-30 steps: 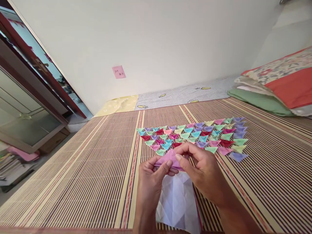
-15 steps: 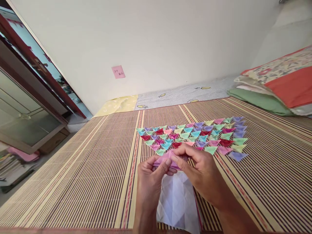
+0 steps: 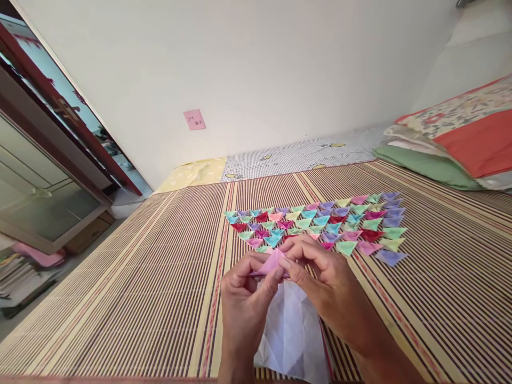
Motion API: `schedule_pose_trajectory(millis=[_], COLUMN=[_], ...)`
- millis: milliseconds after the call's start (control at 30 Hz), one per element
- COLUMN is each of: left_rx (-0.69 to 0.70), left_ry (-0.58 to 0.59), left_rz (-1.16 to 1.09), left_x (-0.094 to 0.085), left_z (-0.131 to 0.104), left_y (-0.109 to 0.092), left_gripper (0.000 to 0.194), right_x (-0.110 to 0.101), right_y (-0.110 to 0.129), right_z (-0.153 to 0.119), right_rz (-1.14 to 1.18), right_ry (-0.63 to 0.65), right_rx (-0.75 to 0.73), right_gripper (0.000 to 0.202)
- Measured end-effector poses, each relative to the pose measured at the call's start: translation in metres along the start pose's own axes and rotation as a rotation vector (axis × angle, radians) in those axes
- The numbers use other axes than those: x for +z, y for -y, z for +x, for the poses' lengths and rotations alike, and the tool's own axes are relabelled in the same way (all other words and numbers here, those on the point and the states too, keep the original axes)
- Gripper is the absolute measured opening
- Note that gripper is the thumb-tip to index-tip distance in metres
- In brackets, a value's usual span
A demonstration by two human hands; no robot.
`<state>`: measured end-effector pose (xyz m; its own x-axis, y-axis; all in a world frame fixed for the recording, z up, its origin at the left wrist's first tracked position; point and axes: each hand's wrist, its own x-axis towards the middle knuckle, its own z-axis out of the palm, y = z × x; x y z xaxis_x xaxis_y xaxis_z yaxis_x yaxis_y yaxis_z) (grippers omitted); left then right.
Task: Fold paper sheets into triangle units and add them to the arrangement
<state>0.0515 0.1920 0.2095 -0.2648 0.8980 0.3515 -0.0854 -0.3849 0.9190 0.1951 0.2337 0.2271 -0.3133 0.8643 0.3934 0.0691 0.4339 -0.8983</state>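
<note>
A pink sheet of folded paper (image 3: 272, 262) is pinched between my two hands, with a peak standing up in its middle. My left hand (image 3: 245, 288) grips its left side, thumb in front and fingers behind. On the other side, my right hand (image 3: 320, 274) pinches the right part near the peak between thumb and fingers. Below them lies a pale creased sheet of paper (image 3: 292, 330), with a pink edge showing beneath its right side. Just beyond my hands, several rows of small folded paper pieces (image 3: 346, 247) in many colours are laid out, the nearest partly hidden by my fingers.
A striped woven mat (image 3: 140, 277) covers the surface. Checked cloth (image 3: 276, 162) and yellow cloth (image 3: 196, 173) run along the wall. Folded bedding (image 3: 460, 144) is stacked at the right. A pink note (image 3: 194, 119) is on the wall; a glass-panelled door (image 3: 40, 192) stands at left.
The pink paper has gone from a flatter, wider strip to a raised triangular peak. Both hands have shifted slightly, my left fingers now curled more behind the paper.
</note>
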Motion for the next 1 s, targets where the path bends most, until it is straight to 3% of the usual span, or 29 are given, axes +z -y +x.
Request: schedule_pose_trajectory(millis=[167, 367, 533, 767, 1000], left_rx=[0.130, 0.177, 0.012, -0.083, -0.242], left_ry=[-0.025, -0.078, -0.178, -0.227, -0.131], left_rz=[0.248, 0.419, 0.254, 0.057, -0.091], left_x=[-0.003, -0.001, 0.001, 0.000, -0.005], left_z=[-0.002, -0.005, -0.005, -0.005, -0.002], left_y=[-0.005, -0.010, -0.005, -0.001, -0.006], left_gripper=[0.020, 0.021, 0.015, 0.013, 0.015], right_x=[-0.004, 0.002, 0.008, 0.010, 0.010], right_y=[-0.003, 0.005, 0.005, -0.003, -0.004], right_z=[-0.002, -0.005, -0.007, -0.008, -0.006], right_rz=[0.125, 0.005, -0.143, -0.264, -0.305], right_ry=[0.107, -0.029, -0.184, -0.193, -0.207], right_rx=[0.097, -0.013, -0.129, -0.202, -0.288], right_gripper=[0.027, 0.029, 0.028, 0.026, 0.023])
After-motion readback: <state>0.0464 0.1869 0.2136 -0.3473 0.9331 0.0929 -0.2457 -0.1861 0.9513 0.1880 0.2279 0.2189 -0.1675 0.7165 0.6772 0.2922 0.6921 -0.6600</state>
